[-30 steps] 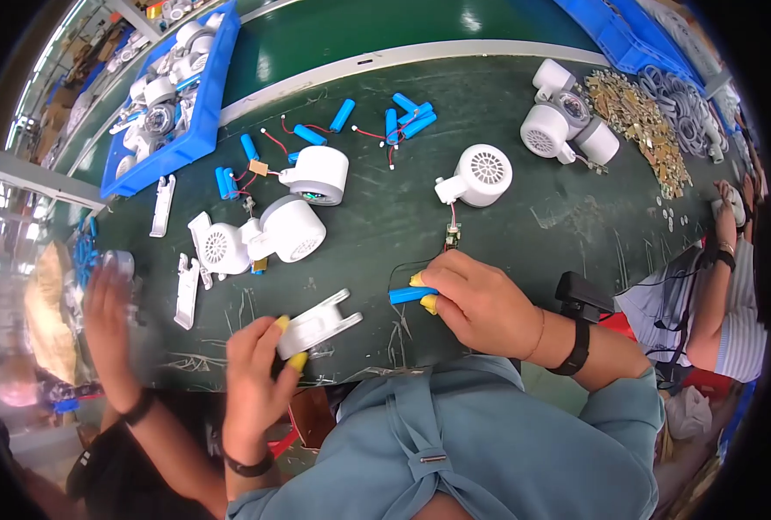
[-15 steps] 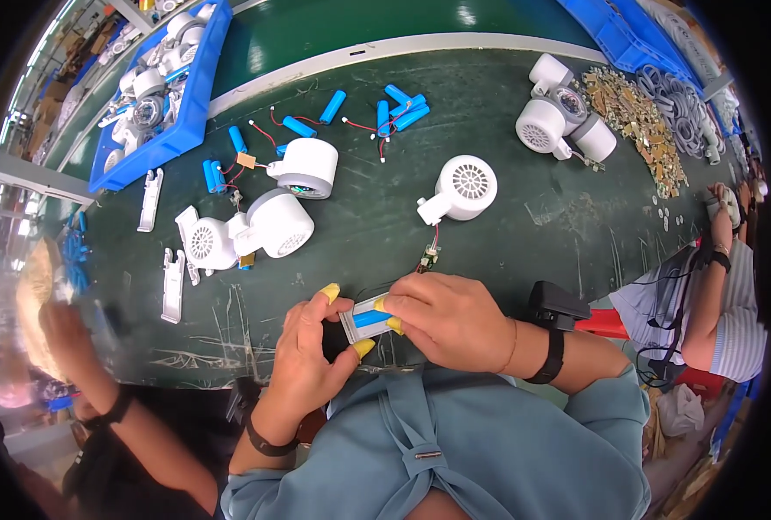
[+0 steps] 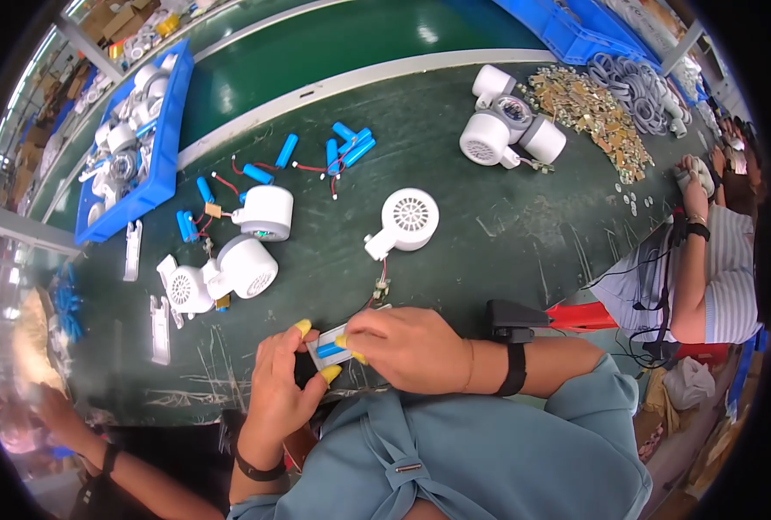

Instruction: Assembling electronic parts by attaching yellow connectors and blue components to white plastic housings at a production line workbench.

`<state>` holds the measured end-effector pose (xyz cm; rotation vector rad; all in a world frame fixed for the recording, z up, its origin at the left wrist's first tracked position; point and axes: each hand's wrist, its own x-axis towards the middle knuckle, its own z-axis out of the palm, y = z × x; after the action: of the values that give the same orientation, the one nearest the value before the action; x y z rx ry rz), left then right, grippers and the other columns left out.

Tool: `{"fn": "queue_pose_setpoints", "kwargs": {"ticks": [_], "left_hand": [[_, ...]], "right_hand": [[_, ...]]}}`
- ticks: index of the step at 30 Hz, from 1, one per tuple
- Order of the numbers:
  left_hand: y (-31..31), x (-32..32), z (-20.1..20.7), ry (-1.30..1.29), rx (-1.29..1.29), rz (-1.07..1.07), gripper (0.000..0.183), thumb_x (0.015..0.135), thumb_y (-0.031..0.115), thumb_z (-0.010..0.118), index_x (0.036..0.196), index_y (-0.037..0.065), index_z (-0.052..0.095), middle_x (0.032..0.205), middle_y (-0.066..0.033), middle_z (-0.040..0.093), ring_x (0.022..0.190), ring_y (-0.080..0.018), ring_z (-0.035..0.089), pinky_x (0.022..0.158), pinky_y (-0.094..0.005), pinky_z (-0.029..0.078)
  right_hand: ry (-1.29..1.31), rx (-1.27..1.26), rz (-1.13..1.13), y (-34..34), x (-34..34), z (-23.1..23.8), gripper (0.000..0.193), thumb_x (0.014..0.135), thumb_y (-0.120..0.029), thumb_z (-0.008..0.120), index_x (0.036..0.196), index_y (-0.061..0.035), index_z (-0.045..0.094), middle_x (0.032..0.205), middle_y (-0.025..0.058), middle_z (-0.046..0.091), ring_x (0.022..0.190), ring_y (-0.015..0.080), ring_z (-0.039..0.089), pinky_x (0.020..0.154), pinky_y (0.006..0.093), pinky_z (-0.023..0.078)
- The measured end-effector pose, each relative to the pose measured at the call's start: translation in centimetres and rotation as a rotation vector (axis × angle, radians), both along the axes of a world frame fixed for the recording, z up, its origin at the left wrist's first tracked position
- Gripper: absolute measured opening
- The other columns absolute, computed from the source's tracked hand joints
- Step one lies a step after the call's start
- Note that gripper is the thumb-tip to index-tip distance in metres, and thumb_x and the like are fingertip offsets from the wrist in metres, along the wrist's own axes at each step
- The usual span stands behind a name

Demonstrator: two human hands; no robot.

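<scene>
Near the front edge of the bench, my left hand [image 3: 279, 381] grips one end of a white plastic handle shell [image 3: 335, 336] between thumb and fingers. A blue cylindrical battery [image 3: 328, 350] lies in the shell's hollow. My right hand [image 3: 420, 350] is closed over the other end, fingertips pressed at the battery and shell; its palm hides that part. Yellow covers wrap some fingertips of both hands. Just beyond, a small circuit board [image 3: 380, 289] hangs by wires from a white mini fan [image 3: 409, 218] with a round grille.
More white fans [image 3: 248, 267] and empty handle shells [image 3: 160, 331] lie to the left. Loose blue batteries [image 3: 333, 156] sit farther back. A blue crate [image 3: 167, 165] holds fan parts. Circuit boards [image 3: 585, 113] and grey rings [image 3: 632, 91] are heaped at the far right. Co-workers' arms [image 3: 696, 251] flank both sides.
The whole view has swung, so the bench things appear farther left and lower. Both my hands stay on the shell and battery, the right fingers slightly shifted. The left co-worker's hand has moved.
</scene>
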<state>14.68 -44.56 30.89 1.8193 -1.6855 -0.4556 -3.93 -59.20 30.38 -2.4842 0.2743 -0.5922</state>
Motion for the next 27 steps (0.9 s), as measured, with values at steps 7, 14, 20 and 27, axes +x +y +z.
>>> {"fn": "queue_pose_setpoints", "kwargs": {"ticks": [7,14,20,27], "left_hand": [[-3.5,0.1,3.1,-0.025,-0.046,0.058,0.055,0.076,0.013,0.076,0.125,0.001,0.054,0.125,-0.0184,0.059,0.116,-0.0373,0.055,0.100,-0.0419,0.044],[-7.6,-3.9,1.1,0.251,0.094,-0.060,0.052,0.086,0.007,0.067,0.132,0.001,0.044,0.110,-0.0139,0.065,0.102,-0.0280,0.063,0.088,-0.0390,0.050],[0.5,1.3,7.7,0.953,0.179,0.233,0.030,0.090,-0.002,0.061,0.120,0.000,0.059,0.105,-0.0057,0.064,0.086,-0.0121,0.063,0.074,-0.0249,0.050],[12.3,17.5,9.3,-0.229,0.015,0.970,0.020,0.094,0.017,0.061,0.106,0.001,0.066,0.075,-0.0093,0.067,0.065,-0.0157,0.060,0.059,-0.0299,0.047]], "right_hand": [[-0.260,0.281,-0.408,-3.6,-4.0,1.9,0.031,0.084,0.008,0.059,0.114,-0.0006,0.065,0.100,0.0120,0.063,0.078,0.0178,0.062,0.066,0.0260,0.049],[-0.294,0.518,-0.356,-4.3,-4.2,0.7,0.035,0.086,0.012,0.051,0.118,0.0024,0.061,0.103,0.0065,0.060,0.079,0.0076,0.057,0.068,0.0199,0.046],[-0.171,0.586,-0.279,-4.4,-4.6,1.5,0.029,0.089,0.009,0.053,0.116,0.0022,0.061,0.097,0.0081,0.061,0.073,0.0095,0.058,0.064,0.0221,0.048],[0.071,0.329,-0.022,-4.0,-2.8,2.4,0.026,0.088,0.003,0.059,0.113,-0.0026,0.062,0.092,0.0090,0.061,0.071,0.0217,0.062,0.061,0.0294,0.050]]}}
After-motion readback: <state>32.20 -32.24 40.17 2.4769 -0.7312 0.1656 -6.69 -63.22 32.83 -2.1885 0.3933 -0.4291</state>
